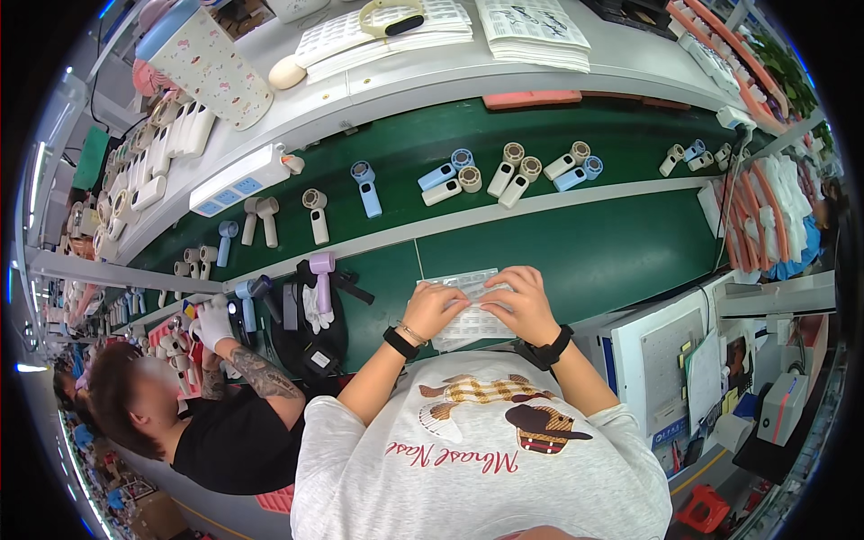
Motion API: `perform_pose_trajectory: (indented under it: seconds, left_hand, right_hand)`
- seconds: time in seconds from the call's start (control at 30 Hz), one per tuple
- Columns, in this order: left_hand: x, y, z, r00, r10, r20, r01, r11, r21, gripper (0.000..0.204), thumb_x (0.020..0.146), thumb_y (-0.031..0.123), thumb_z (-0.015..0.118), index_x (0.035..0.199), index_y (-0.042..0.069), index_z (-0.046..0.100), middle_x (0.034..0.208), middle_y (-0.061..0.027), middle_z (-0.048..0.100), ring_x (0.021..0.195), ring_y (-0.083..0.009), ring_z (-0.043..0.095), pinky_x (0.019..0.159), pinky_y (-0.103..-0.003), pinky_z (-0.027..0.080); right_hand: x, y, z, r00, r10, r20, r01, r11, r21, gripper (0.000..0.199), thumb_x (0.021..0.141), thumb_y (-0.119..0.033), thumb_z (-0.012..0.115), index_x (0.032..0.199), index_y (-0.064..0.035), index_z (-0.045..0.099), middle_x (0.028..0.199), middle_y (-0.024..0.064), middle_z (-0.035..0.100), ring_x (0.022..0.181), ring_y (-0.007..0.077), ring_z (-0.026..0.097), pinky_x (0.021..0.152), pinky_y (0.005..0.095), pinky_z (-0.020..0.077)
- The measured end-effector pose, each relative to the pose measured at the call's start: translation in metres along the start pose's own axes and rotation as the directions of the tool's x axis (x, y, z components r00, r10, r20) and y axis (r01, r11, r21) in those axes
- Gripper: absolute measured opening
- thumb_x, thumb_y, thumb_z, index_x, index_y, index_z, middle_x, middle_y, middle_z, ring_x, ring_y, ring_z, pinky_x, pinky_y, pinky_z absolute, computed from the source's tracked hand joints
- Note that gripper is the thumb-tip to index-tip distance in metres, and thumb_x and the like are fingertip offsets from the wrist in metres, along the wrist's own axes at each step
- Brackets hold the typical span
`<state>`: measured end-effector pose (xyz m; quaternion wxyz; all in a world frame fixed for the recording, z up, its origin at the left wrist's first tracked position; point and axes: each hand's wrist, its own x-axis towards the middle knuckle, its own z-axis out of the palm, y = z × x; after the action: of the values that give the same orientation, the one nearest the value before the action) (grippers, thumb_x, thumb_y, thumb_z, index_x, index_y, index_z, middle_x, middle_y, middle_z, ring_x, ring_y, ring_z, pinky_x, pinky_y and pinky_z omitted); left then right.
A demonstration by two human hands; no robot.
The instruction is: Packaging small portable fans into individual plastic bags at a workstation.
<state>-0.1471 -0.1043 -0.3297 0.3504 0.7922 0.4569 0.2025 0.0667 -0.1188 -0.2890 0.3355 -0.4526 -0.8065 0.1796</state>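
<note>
A pale, glossy sheet with small printed blocks (469,333) lies on the green work surface just in front of me. My left hand (434,309) is over its left part, thumb and fingers drawn together in a pinch. From the other side my right hand (520,304) comes in, also pinching, so the fingertips of both hands almost meet above the sheet. What the fingertips hold is too small and too covered to make out. Black bands circle both wrists.
Behind a pale rail, handheld fans (468,173) in white and blue stand on a green conveyor belt (396,162). Left of me lie a black bag (306,346), white gloves (317,310) and a purple fan (322,270). A co-worker (234,405) sits there. Paper stacks (533,34) rest on the shelf.
</note>
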Motion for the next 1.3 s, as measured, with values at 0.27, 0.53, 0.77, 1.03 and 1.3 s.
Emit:
perform_pose_trajectory:
  seconds: [0.27, 0.53, 0.77, 1.03, 1.3]
  left_hand:
    - [-0.002, -0.017, 0.008, 0.997, 0.069, 0.043, -0.069, 0.998, -0.016, 0.018, 0.087, 0.027, 0.059, 0.094, 0.012, 0.067, 0.086, -0.0051, 0.065, 0.085, -0.023, 0.059, 0.081, -0.036, 0.035]
    - [0.028, -0.102, 0.024, 0.959, -0.282, 0.038, 0.276, 0.953, 0.125, 0.044, 0.079, 0.043, 0.063, 0.113, 0.016, 0.061, 0.118, -0.0105, 0.056, 0.109, -0.0289, 0.053, 0.093, -0.044, 0.037]
    - [0.076, -0.254, -0.046, 0.432, -0.671, -0.603, 0.86, 0.507, 0.052, 0.068, 0.071, 0.064, 0.061, 0.123, 0.02, 0.059, 0.145, -0.0205, 0.03, 0.134, -0.0371, 0.028, 0.101, -0.058, 0.03]
    - [0.163, -0.286, -0.067, 0.315, -0.861, -0.4, 0.939, 0.343, 0.003, 0.092, 0.068, 0.082, 0.048, 0.139, 0.024, 0.041, 0.147, -0.0217, 0.028, 0.136, -0.0378, 0.025, 0.1, -0.061, 0.026]
    - [0.2, -0.27, -0.016, 0.837, -0.524, -0.159, 0.437, 0.814, -0.382, 0.081, 0.077, 0.058, 0.051, 0.139, 0.007, 0.037, 0.141, -0.018, 0.039, 0.126, -0.0338, 0.041, 0.097, -0.049, 0.036]
  right_hand:
    - [0.001, 0.002, 0.016, 0.972, 0.096, 0.214, -0.112, 0.992, 0.064, 0.034, 0.074, -0.009, 0.069, 0.107, -0.0167, 0.064, 0.083, -0.0001, 0.061, 0.083, 0.0209, 0.055, 0.084, 0.0371, 0.0385]
    - [-0.001, 0.014, 0.023, 0.944, 0.196, 0.265, -0.25, 0.95, 0.186, 0.049, 0.076, -0.007, 0.068, 0.122, -0.0139, 0.056, 0.088, 0.0032, 0.062, 0.083, 0.0236, 0.057, 0.08, 0.0371, 0.0435]
    - [0.012, 0.015, 0.023, 0.902, 0.367, 0.226, -0.408, 0.895, 0.178, 0.061, 0.076, -0.007, 0.07, 0.132, -0.0093, 0.047, 0.103, 0.0086, 0.065, 0.091, 0.0234, 0.059, 0.086, 0.0354, 0.0454]
    - [0.02, 0.026, 0.038, 0.803, 0.549, 0.232, -0.592, 0.782, 0.198, 0.06, 0.078, -0.005, 0.068, 0.133, -0.0076, 0.045, 0.105, 0.0096, 0.065, 0.09, 0.0216, 0.06, 0.084, 0.0338, 0.0462]
    - [0.049, 0.017, 0.042, 0.789, 0.539, 0.294, -0.61, 0.744, 0.274, 0.059, 0.079, -0.002, 0.066, 0.134, -0.005, 0.043, 0.103, 0.0093, 0.065, 0.088, 0.0163, 0.06, 0.084, 0.03, 0.0463]
